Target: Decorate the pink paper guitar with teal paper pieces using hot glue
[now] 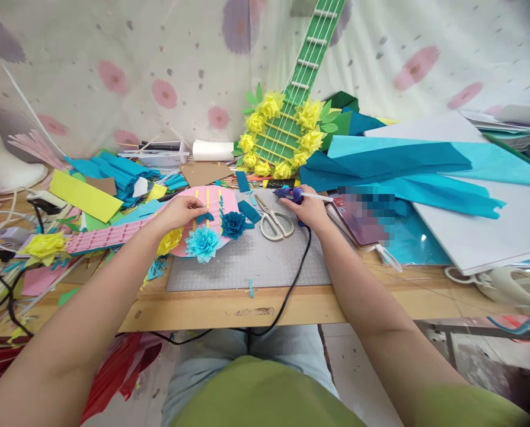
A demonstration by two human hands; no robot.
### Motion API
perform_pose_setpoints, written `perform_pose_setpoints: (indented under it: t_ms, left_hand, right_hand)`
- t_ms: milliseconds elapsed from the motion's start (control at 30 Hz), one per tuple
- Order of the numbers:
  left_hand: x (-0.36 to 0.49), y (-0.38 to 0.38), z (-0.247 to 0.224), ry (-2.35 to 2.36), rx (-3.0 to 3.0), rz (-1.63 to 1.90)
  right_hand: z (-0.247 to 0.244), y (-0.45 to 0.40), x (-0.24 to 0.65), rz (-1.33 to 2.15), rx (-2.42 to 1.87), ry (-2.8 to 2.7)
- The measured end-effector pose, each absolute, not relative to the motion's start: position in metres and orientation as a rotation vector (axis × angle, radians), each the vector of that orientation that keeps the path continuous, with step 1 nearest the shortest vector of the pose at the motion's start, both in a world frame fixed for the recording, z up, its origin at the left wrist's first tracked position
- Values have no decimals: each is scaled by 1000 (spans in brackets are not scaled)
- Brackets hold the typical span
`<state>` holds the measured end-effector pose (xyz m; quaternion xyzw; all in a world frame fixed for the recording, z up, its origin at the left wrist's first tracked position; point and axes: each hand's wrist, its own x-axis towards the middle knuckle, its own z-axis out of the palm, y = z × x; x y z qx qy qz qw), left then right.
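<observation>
My left hand [184, 212] is over the body of a pink paper guitar [182, 198], its fingers pinched on a small blue paper piece [205, 217]. A light blue flower [203, 243], a dark blue flower [233, 225] and a yellow flower [171, 241] sit along the guitar's lower edge. My right hand [307, 209] is closed round a blue glue gun [290, 194] with a whitish glue stick, at the right of the grey cutting mat [247, 267]. Between the hands lie scissors [274, 225] with open blades.
A green paper guitar [271, 133] with yellow flowers leans at the back. Blue crepe paper [380, 163] and a phone [363, 219] lie right. Paper scraps [86, 196] crowd the left. A black cord [298, 273] hangs over the table's front edge.
</observation>
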<state>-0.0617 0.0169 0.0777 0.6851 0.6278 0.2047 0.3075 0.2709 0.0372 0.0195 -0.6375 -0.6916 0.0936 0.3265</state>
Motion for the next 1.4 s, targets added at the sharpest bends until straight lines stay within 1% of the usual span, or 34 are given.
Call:
perform_pose_setpoints:
  t_ms: [267,367,500,733,967,1133,1400]
  left_hand:
    - [-63,17,84,1659,1900,604]
    - [-64,17,87,1656,1837,588]
    - [-69,17,83,1576,1767,524]
    - [-73,16,78,1559,1719,604]
    - [-68,18,80,1619,1822,590]
    - [-62,12,85,1653,1791,652]
    - [-66,13,86,1646,1804,533]
  right_hand:
    - [13,36,271,276,-1682,-1762]
    - [12,33,270,272,-1686,-1765]
    - [12,29,266,302,-1839,-1749]
    - [15,26,257,355,-2062,-1637]
    - [14,21,255,358,-2049,-1610]
    - [14,19,256,378,-2062,-1608]
    - [12,19,257,351,-2033,-1657]
